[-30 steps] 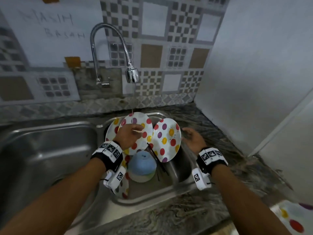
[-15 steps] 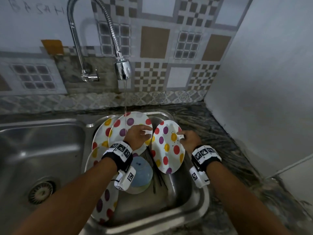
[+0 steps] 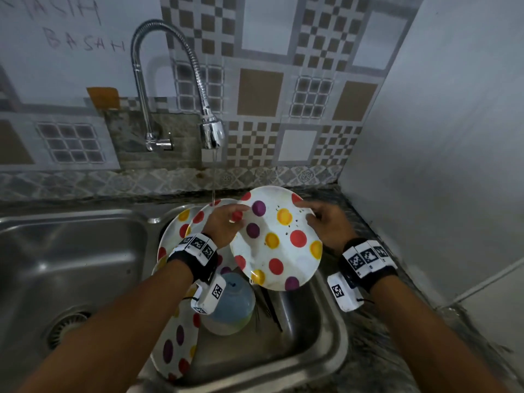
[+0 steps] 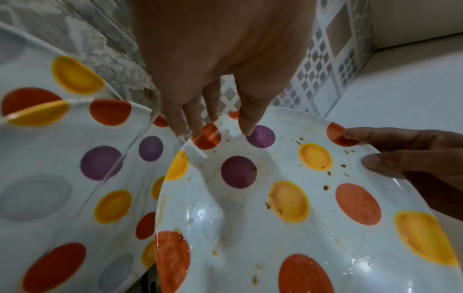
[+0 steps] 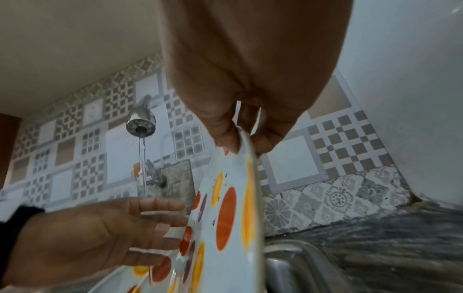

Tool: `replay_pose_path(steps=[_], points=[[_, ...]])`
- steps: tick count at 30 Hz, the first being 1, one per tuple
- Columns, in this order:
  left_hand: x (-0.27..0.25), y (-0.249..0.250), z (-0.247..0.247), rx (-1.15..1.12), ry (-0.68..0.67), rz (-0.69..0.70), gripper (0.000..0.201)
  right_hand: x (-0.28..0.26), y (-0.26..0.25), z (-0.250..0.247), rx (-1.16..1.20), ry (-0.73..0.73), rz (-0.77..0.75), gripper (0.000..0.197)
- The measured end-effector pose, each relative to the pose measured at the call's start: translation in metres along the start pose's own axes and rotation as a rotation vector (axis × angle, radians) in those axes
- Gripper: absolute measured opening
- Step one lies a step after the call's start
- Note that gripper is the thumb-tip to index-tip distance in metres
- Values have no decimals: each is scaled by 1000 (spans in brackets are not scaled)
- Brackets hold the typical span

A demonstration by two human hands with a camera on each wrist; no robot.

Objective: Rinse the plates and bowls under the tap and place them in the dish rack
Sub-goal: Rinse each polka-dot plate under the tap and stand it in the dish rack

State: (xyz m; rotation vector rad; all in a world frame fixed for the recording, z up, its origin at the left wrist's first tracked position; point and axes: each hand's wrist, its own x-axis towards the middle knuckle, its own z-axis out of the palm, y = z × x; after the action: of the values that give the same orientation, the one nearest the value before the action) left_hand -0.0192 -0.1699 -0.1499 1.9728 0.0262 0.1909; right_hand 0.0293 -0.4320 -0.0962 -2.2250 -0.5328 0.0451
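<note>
A white plate with red, yellow and purple dots (image 3: 279, 242) is held above the right basin, its soiled face tilted up toward me. My right hand (image 3: 326, 225) pinches its right rim (image 5: 244, 142), thumb on the face and fingers behind. My left hand (image 3: 226, 222) lays straight fingertips (image 4: 246, 126) on the plate's upper left edge. A thin stream (image 3: 214, 177) falls from the tap (image 3: 212, 134) just left of the plate, by my left hand. More dotted plates (image 3: 181, 222) lean in the basin, and a blue bowl (image 3: 232, 304) lies upside down there.
Another dotted plate (image 3: 177, 344) stands on edge at the basin's front left. Dark utensils (image 3: 270, 304) lie beside the bowl. The left basin (image 3: 71, 265) has a drain. A stone counter (image 3: 382, 350) runs to the white wall on the right.
My right hand took hold of the right-hand plate's rim and lifted it out of the basin, face tilting up. My left hand left the rear plate and now touches the lifted one.
</note>
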Motion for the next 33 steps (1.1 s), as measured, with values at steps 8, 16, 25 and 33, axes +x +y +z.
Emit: replay_pose_path(steps=[8, 16, 25, 33], points=[[-23, 2, -54, 58, 115, 52, 41, -3, -33, 14, 287, -22, 28, 34], [-43, -10, -88, 127, 155, -12, 31, 0, -45, 38, 272, -55, 39, 39], [-55, -16, -113, -24, 149, -113, 35, 19, -46, 72, 273, -142, 12, 44], [-60, -20, -137, 17, 179, -126, 28, 45, -50, 90, 184, -176, 17, 51]])
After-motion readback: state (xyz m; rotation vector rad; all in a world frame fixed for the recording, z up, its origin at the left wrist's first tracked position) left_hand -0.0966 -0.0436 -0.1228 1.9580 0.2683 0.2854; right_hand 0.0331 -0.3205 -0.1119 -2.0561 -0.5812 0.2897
